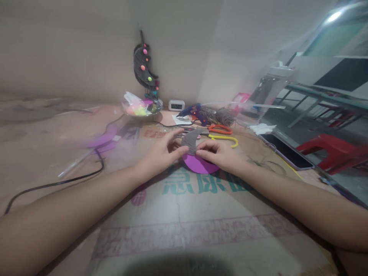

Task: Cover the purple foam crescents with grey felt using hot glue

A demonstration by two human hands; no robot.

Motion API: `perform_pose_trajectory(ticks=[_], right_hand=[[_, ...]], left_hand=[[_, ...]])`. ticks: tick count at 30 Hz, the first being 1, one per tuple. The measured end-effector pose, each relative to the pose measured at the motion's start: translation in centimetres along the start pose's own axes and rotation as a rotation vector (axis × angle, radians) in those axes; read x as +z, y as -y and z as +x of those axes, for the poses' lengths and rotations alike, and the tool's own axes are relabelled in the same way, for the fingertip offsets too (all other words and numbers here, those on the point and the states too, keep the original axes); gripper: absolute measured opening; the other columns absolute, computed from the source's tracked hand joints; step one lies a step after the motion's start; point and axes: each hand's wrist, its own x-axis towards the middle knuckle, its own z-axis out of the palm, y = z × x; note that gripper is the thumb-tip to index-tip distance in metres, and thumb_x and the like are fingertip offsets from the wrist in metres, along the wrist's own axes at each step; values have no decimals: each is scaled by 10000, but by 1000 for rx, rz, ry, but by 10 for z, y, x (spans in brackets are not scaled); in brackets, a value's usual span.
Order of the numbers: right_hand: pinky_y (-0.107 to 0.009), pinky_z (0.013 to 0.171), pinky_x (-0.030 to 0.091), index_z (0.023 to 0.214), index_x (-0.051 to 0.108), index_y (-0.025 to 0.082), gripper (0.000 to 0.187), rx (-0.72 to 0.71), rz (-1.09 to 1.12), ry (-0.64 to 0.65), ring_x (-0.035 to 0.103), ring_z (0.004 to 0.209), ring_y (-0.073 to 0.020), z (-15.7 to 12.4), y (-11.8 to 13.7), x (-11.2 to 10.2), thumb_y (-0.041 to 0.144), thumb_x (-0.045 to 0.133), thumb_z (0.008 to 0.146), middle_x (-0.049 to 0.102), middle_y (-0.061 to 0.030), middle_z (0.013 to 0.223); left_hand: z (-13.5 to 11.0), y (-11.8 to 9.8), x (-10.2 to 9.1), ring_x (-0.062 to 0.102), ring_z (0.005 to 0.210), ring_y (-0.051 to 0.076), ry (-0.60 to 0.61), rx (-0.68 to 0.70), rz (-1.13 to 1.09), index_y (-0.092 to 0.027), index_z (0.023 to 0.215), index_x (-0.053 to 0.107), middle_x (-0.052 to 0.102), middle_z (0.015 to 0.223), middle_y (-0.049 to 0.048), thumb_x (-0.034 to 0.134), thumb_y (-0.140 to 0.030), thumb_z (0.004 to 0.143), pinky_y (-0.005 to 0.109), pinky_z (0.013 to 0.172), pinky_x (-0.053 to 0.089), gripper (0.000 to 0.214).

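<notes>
A purple crescent shape [201,165], one end of it covered in wound grey-brown twine [189,142], sits between my hands. My left hand [165,151] is closed on the twine-covered end, thumb on its near face and the index finger raised behind it. My right hand [220,153] pinches at the border between twine and purple, with thumb and index finger pressed together. Some fingers are hidden behind the piece. Just beyond are scissors with an orange handle loop [220,129] and a yellow one [233,141].
Cardboard [178,230] covers the table. Behind are a glue gun [192,112], a twine ball [224,116], a clock [176,105] and a bowl [146,118]. A decorated crescent [143,69] hangs there. A cable [54,184] runs left; a phone [286,151] lies right.
</notes>
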Motion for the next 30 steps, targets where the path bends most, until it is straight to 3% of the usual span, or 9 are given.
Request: perform_pose_trajectory(ticks=[3,6,14,21,30], right_hand=[[-258,582,369,781,655,177,239,-47,-19,6,483,633,-123,-2,2,1,413,616,764,580,-11,713],[-256,571,383,808,650,177,304,-52,42,25,494,614,-121,-3,2,0,464,549,811,581,-11,700],[-240,523,343,772,638,167,236,3,39,28,436,566,-96,0,1,-3,397,661,729,535,4,650],[-221,460,273,734,558,165,279,61,272,45,398,500,-67,-1,5,-1,428,650,742,488,34,591],[-215,463,300,735,557,164,284,95,326,45,418,499,-61,-2,6,-2,421,677,730,504,37,607]], left_hand=[[2,1,-2,582,725,136,77,-32,39,-149,926,633,642,811,26,528,-412,845,242,638,460,295],[3,3,-3,525,636,113,75,-51,16,-149,762,596,584,691,-5,515,-432,844,224,580,412,305],[4,6,-4,440,547,96,40,-86,-16,-162,690,541,504,600,-32,508,-462,844,210,521,348,339],[5,4,-5,417,507,81,64,-136,-91,-160,686,540,486,575,-40,519,-459,844,199,489,332,339],[5,3,-6,403,488,68,102,-170,-193,-161,685,525,477,571,-45,541,-463,835,195,470,316,338]])
